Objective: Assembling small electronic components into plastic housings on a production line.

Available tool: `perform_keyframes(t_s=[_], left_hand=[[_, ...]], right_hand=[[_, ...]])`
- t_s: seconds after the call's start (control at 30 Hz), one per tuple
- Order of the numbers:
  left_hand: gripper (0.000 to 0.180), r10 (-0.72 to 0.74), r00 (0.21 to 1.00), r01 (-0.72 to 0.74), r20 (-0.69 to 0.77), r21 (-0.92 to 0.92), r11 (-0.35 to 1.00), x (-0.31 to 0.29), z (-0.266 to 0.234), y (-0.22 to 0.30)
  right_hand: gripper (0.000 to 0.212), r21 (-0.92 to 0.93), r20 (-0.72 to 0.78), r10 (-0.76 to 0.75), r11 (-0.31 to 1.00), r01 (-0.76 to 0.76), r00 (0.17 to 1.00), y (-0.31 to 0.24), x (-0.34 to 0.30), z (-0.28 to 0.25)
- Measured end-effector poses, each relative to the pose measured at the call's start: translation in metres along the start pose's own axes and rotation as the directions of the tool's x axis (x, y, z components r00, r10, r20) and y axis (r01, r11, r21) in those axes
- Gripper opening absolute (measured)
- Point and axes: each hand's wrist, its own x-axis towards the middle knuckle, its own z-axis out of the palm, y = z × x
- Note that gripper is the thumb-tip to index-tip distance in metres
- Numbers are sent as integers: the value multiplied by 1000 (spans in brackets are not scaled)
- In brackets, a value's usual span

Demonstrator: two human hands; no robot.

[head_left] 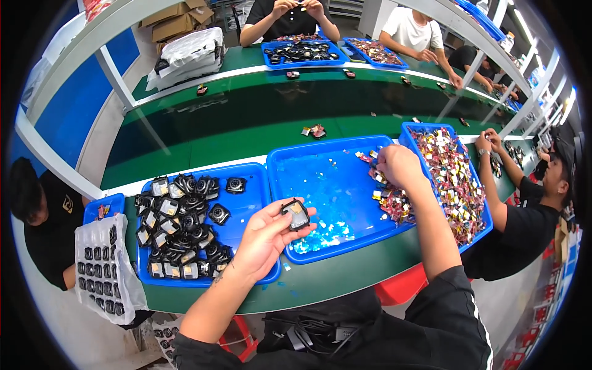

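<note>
My left hand (pixel 256 240), palm up, grips a square black watch-like case (pixel 296 215) with a grey rectangular panel showing. It is held above the near left edge of the middle blue tray (pixel 327 185). At that tray's far right, my right hand (pixel 402 166) reaches down with bent fingers over a heap of small pink, yellow and white electronic parts (pixel 394 206). Its fingertips are partly hidden, and whatever is between them does not show. The left blue tray (pixel 250 206) carries a pile of similar black cases (pixel 182 216). Bits of blue film (pixel 324 237) litter the middle tray.
A third blue tray (pixel 485 217), heaped with small parts, adjoins on the right. A white moulded tray (pixel 86 240) of black cases leans at left. Beyond runs a green conveyor (pixel 246 105) with scattered parts. Co-workers sit opposite and on both sides. A red stool (pixel 401 287) stands below the table.
</note>
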Motion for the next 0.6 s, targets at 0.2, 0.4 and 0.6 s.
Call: perform_keyframes(t_s=[0.2, 0.4, 0.6], left_hand=[[39, 51, 998, -49, -31, 78, 996, -6, -3, 1], [36, 127, 988, -147, 86, 293, 945, -4, 1, -1], [36, 279, 959, -248, 55, 640, 727, -5, -1, -11]], right_hand=[[15, 214, -278, 83, 977, -22, 957, 5, -16, -24], [10, 629, -362, 111, 762, 154, 926, -38, -58, -31], [6, 996, -29, -37, 87, 32, 999, -105, -78, -9]])
